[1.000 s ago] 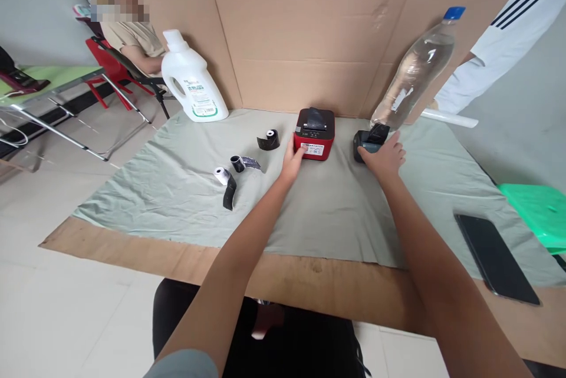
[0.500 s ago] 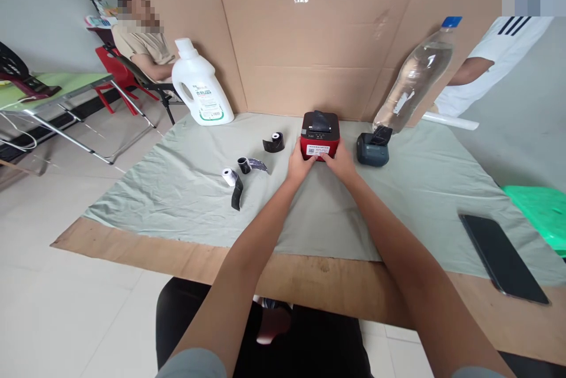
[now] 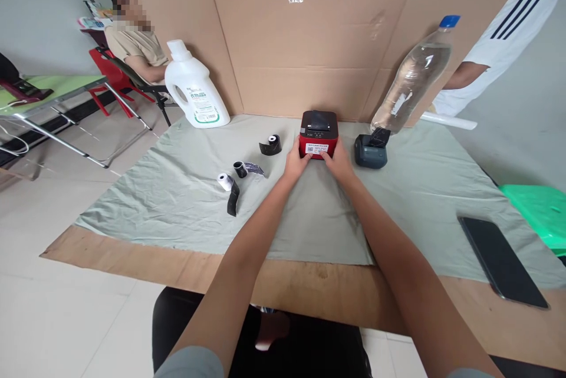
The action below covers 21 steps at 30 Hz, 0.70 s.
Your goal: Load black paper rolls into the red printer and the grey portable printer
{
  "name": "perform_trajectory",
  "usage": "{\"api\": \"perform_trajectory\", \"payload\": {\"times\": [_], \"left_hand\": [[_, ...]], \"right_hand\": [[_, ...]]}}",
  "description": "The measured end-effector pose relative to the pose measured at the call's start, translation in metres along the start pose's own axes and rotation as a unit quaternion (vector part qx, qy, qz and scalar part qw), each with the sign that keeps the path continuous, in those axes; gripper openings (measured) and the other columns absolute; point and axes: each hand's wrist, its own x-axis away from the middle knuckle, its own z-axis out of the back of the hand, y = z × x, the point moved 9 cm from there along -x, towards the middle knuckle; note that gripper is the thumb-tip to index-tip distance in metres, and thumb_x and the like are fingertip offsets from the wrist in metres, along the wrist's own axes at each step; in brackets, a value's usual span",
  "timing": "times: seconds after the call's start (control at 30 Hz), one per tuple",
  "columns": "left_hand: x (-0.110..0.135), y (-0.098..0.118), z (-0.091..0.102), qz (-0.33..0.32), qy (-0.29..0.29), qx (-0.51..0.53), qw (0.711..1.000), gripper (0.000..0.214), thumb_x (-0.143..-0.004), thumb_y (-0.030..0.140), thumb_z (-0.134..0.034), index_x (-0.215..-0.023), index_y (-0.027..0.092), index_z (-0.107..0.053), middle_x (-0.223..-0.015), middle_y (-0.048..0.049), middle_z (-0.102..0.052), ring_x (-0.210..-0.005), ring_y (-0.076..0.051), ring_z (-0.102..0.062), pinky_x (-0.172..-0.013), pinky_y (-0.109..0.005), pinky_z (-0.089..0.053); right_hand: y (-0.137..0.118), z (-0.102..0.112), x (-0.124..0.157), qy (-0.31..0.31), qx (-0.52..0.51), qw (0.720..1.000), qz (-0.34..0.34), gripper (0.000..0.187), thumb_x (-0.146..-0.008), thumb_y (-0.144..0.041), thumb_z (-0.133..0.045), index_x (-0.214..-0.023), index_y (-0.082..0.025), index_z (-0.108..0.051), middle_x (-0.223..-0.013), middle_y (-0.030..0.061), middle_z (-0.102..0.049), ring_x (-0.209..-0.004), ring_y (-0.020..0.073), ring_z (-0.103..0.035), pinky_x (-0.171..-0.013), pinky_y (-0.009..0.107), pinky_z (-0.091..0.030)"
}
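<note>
A red and black receipt printer (image 3: 319, 135) with a white label on its front sits on the cloth in front of me. My left hand (image 3: 296, 161) grips its left side and my right hand (image 3: 338, 161) its right side, with both thumbs near the lower front edge. Dark paper shows at the top of the printer. Left of it lie three small paper rolls: a black one (image 3: 274, 145), another black one (image 3: 240, 170) with a printed strip, and a white one (image 3: 224, 181) with a dark tail. On the right stands a smaller dark printer (image 3: 370, 153) with a dark strip sticking up.
A white detergent jug (image 3: 197, 92) and a clear bottle (image 3: 413, 83) with a blue cap stand before the cardboard screen (image 3: 305, 36). A phone (image 3: 502, 260) lies near the front right edge. One person (image 3: 137, 51) sits behind left; another (image 3: 508, 42) is behind right.
The view has shifted slightly, and the things on the left appear a little further left. Both hands stay on the receipt printer.
</note>
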Motion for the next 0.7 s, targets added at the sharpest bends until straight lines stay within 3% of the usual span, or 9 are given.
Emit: {"api": "perform_trajectory", "payload": {"times": [0.1,0.2,0.27,0.33,0.4,0.47,0.57,0.7], "left_hand": [[0.005,-0.006,0.0,0.032,0.006,-0.005,0.999,0.1,-0.085,0.026,-0.076,-0.169,0.022,-0.022,-0.165,-0.0124,-0.049,-0.151,-0.032,-0.051,-0.129,-0.047,-0.037],[0.019,-0.005,0.003,0.061,0.018,-0.038,0.997,0.106,-0.085,0.023,-0.075,-0.171,0.016,-0.013,-0.171,-0.0182,-0.039,-0.158,-0.033,-0.041,-0.131,-0.046,-0.033],[0.032,-0.001,0.005,0.076,0.016,-0.071,0.994,0.106,-0.086,0.024,-0.075,-0.171,0.013,-0.012,-0.17,-0.0213,-0.039,-0.158,-0.036,-0.039,-0.131,-0.048,-0.033],[0.044,0.005,0.005,0.084,-0.002,-0.106,0.991,0.104,-0.088,0.026,-0.074,-0.171,0.013,-0.012,-0.168,-0.0225,-0.042,-0.157,-0.039,-0.041,-0.13,-0.051,-0.034],[0.056,0.011,0.002,0.078,-0.026,-0.146,0.986,0.1,-0.09,0.028,-0.071,-0.171,0.014,-0.014,-0.168,-0.022,-0.042,-0.157,-0.039,-0.041,-0.13,-0.054,-0.032],[0.068,0.016,-0.001,0.066,-0.042,-0.199,0.977,0.092,-0.092,0.03,-0.067,-0.17,0.015,-0.02,-0.168,-0.0206,-0.042,-0.16,-0.037,-0.036,-0.134,-0.056,-0.022],[0.09,0.019,-0.006,0.055,-0.07,-0.284,0.955,0.076,-0.097,0.038,-0.057,-0.166,0.019,-0.032,-0.173,-0.0158,-0.036,-0.166,-0.033,-0.021,-0.136,-0.059,-0.005],[0.118,0.023,-0.01,0.046,-0.115,-0.344,0.931,0.065,-0.101,0.046,-0.046,-0.163,0.027,-0.041,-0.177,-0.0078,-0.026,-0.168,-0.033,-0.014,-0.136,-0.06,-0.001]], "right_hand": [[0.001,0.016,-0.001,0.018,0.017,1.0,0.0,0.075,-0.087,-0.041,-0.065,-0.153,-0.013,-0.043,-0.149,0.0227,-0.06,-0.136,0.0387,-0.057,-0.117,0.061,-0.043],[0.008,0.065,0.006,0.149,0.064,0.987,-0.005,0.074,-0.09,-0.051,-0.065,-0.151,-0.015,-0.046,-0.151,0.0238,-0.055,-0.143,0.0411,-0.046,-0.122,0.066,-0.034],[0.025,0.097,0.019,0.228,0.095,0.968,-0.048,0.084,-0.087,-0.055,-0.069,-0.155,-0.013,-0.042,-0.155,0.0283,-0.046,-0.148,0.0476,-0.035,-0.124,0.073,-0.023],[0.047,0.116,0.032,0.253,0.108,0.956,-0.101,0.104,-0.076,-0.056,-0.079,-0.158,-0.009,-0.035,-0.156,0.0334,-0.041,-0.148,0.0559,-0.031,-0.122,0.079,-0.018],[0.064,0.12,0.039,0.232,0.104,0.959,-0.123,0.117,-0.066,-0.058,-0.085,-0.157,-0.005,-0.035,-0.15,0.0345,-0.047,-0.144,0.0602,-0.035,-0.12,0.081,-0.022],[0.073,0.117,0.041,0.196,0.099,0.967,-0.13,0.118,-0.063,-0.06,-0.086,-0.154,-0.004,-0.037,-0.145,0.033,-0.052,-0.143,0.06,-0.039,-0.119,0.08,-0.026],[0.07,0.116,0.045,0.183,0.113,0.966,-0.142,0.107,-0.065,-0.058,-0.084,-0.149,-0.007,-0.042,-0.142,0.0315,-0.055,-0.14,0.0561,-0.045,-0.118,0.075,-0.033],[0.045,0.116,0.07,0.198,0.125,0.964,-0.126,0.085,-0.068,-0.057,-0.081,-0.136,-0.014,-0.054,-0.132,0.0273,-0.065,-0.126,0.0476,-0.058,-0.109,0.067,-0.044]]}}
